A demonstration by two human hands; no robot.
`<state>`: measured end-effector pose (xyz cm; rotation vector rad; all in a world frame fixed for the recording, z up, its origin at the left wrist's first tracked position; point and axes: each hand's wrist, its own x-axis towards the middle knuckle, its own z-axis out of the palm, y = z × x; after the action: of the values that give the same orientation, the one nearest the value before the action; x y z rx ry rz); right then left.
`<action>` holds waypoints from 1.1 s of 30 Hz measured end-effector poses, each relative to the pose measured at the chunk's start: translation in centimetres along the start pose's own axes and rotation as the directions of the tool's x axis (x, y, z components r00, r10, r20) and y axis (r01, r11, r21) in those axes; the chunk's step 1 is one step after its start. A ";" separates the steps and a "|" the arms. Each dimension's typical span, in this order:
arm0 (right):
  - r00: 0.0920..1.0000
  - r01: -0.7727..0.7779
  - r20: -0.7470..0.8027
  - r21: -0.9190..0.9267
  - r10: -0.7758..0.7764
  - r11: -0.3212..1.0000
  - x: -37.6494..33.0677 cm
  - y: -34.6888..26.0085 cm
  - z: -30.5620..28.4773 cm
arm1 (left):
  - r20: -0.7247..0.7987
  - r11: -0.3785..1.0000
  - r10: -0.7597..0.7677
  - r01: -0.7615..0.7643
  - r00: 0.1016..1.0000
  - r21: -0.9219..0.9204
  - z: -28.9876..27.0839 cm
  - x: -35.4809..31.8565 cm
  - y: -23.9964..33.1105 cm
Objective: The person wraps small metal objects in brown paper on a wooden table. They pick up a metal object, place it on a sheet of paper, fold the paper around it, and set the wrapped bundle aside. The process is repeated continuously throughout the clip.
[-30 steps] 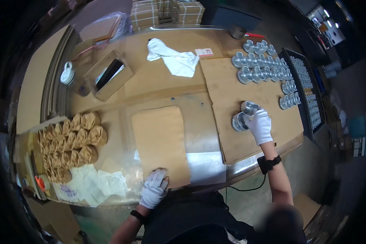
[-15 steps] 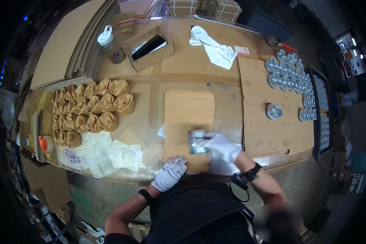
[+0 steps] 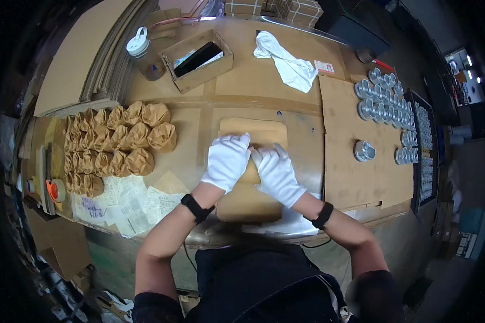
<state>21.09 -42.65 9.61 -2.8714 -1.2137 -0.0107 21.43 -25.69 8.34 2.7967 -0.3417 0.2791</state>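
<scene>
My left hand (image 3: 226,163) and my right hand (image 3: 277,175), both in white gloves, meet over a stack of brown paper sheets (image 3: 248,210) at the table's front. Their fingers are bent and closed on the brown paper sheet (image 3: 249,175), part of which rises between the gloves. Whatever lies under the fingers is hidden, and no metal part shows there. To the right, one silvery rounded metal part (image 3: 364,151) stands alone on a cardboard sheet (image 3: 345,177).
Rows of brown paper-wrapped bundles (image 3: 137,137) stand at left, behind printed slips (image 3: 164,204) and a tape roll (image 3: 56,189). More metal parts (image 3: 380,110) line the right side. A bottle (image 3: 150,64), a cardboard box (image 3: 199,81) and a white cloth (image 3: 288,67) lie at the back.
The metal part in my right hand is now out of sight. Both hands have moved forward and together over the paper, whose near portion has been lifted and folded.
</scene>
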 end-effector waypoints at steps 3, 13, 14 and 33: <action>0.881 -0.160 0.472 0.237 0.031 0.958 1.7 2.4 -1.4 | 0.035 0.951 0.303 -0.300 0.952 -0.077 -1.3 -2.0 0.7; 0.975 -0.102 -0.153 0.319 0.158 0.942 2.8 4.3 3.3 | -0.036 0.972 0.231 -0.232 0.972 -0.028 1.5 -0.4 -3.2; 0.969 -0.084 -0.193 0.316 0.151 0.945 2.9 3.6 3.7 | -0.031 0.981 0.193 -0.193 0.981 -0.011 3.0 -1.0 -3.6; 0.977 -0.165 -0.039 0.487 0.211 0.858 0.6 5.9 5.1 | 0.086 0.489 -0.510 0.371 0.856 -0.789 5.9 -3.0 3.8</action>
<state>25.76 -46.22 4.37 -2.4983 -0.7732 0.1421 18.44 -30.52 3.20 1.8470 0.2736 0.1627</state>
